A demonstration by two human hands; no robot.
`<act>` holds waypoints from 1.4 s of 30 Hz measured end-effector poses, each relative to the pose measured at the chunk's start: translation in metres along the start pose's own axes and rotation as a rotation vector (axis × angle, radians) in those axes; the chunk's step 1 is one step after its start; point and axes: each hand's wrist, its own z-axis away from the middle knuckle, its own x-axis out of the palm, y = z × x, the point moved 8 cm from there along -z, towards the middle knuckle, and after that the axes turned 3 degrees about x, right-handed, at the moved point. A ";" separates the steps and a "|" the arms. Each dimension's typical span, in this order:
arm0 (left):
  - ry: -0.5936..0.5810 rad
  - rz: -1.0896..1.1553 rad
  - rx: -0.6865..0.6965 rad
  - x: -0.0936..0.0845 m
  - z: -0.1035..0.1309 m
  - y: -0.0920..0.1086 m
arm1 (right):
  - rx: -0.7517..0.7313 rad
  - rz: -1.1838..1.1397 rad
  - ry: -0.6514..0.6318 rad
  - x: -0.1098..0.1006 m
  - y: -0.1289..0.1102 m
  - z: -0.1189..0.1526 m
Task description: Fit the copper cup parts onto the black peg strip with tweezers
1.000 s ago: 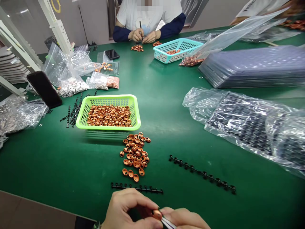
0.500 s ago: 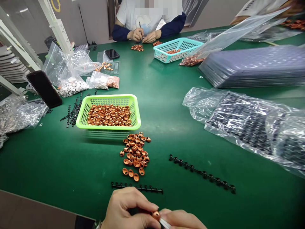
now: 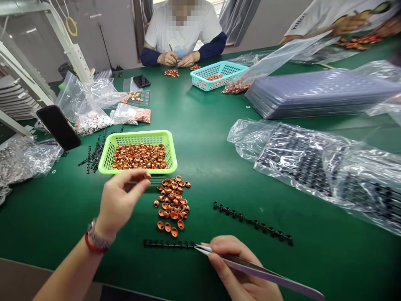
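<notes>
While the left hand (image 3: 117, 202) pinches near the basket (image 3: 106, 161), right hand (image 3: 238, 267) grip closed on tweezers (image 3: 250, 269), tips at black strip (image 3: 167, 243).

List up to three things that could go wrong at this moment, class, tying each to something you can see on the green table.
1. The left hand pinches a small copper piece beside the green basket; it could slip and roll off.
2. The tweezers in the right hand point at the black strip, which might get flicked aside.
3. A sleeve or wrist could scatter the loose copper pile.
</notes>
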 end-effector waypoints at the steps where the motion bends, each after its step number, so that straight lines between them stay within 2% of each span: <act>1: 0.025 -0.107 0.057 -0.007 -0.010 0.003 | -0.002 0.030 0.008 0.000 0.001 -0.001; 3: 0.018 -0.297 0.164 -0.010 -0.016 0.009 | -0.005 0.082 0.018 0.002 0.002 -0.001; 6: -0.200 -0.428 0.225 0.015 0.008 0.005 | 0.000 0.152 0.030 0.006 0.002 -0.001; 9: -0.435 -0.496 0.151 0.043 0.045 -0.011 | -0.002 0.209 0.036 0.009 0.002 -0.003; 12: -0.497 -0.551 0.068 0.053 0.065 -0.024 | -0.027 0.244 0.043 0.010 0.002 -0.003; 15: -0.481 -0.544 0.024 0.053 0.067 -0.029 | -0.030 0.274 0.045 0.010 0.003 -0.002; 19: -0.425 -0.495 0.057 0.051 0.066 -0.026 | -0.040 0.306 0.051 0.011 0.003 -0.001; 24: -0.320 -0.273 0.088 0.052 0.086 -0.015 | -0.068 0.333 0.056 0.012 0.001 0.001; 28: -0.354 -0.046 -0.027 0.063 0.106 -0.019 | -0.082 0.337 0.046 0.012 0.000 0.001; 34: -0.390 -0.031 -0.147 0.067 0.107 -0.029 | -0.100 0.264 -0.030 0.015 -0.001 -0.004; 37: -0.364 0.022 -0.190 0.064 0.106 -0.033 | -0.060 0.252 -0.023 0.012 0.002 -0.003; 42: -0.253 0.118 -0.240 0.060 0.108 -0.035 | 0.005 0.215 0.056 0.004 0.005 -0.001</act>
